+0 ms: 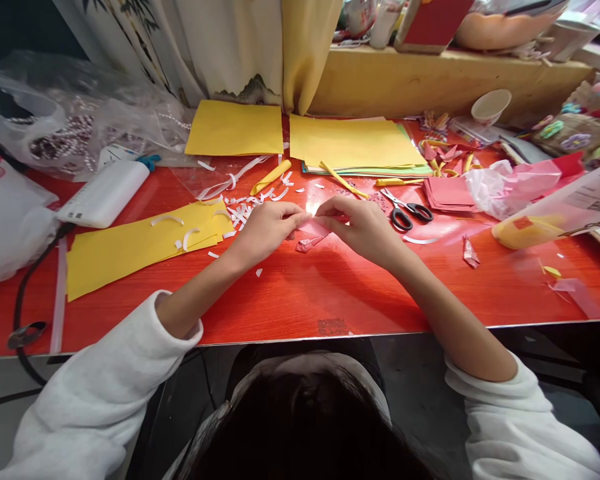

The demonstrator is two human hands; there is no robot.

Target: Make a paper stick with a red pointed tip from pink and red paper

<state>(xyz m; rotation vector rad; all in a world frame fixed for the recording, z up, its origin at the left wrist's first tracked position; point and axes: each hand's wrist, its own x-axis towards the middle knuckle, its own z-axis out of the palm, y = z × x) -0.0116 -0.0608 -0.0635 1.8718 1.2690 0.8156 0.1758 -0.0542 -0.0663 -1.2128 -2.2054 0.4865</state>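
- While the glossy red counter (260,313) spreads wide, its near strip lies mostly bare, probably for elbow room.
- Matte yellow sheets (357,143) lie flat at the back, seemingly parked out of the way.
- Left hand (275,230) and right hand (360,223) meet over the middle, fingertips pinching a thin pink piece (314,228) between them, likely to steady it.
- Black-handled scissors (410,211) rest beside the right hand, perhaps for easy reach.
- Curled white slivers (240,215) scatter near the left hand.

2 bare hands (269,230), fingertips (303,218) nearly meeting, thumbs (334,227) pinched against fingers (339,205), forearms (207,287) slanting inward
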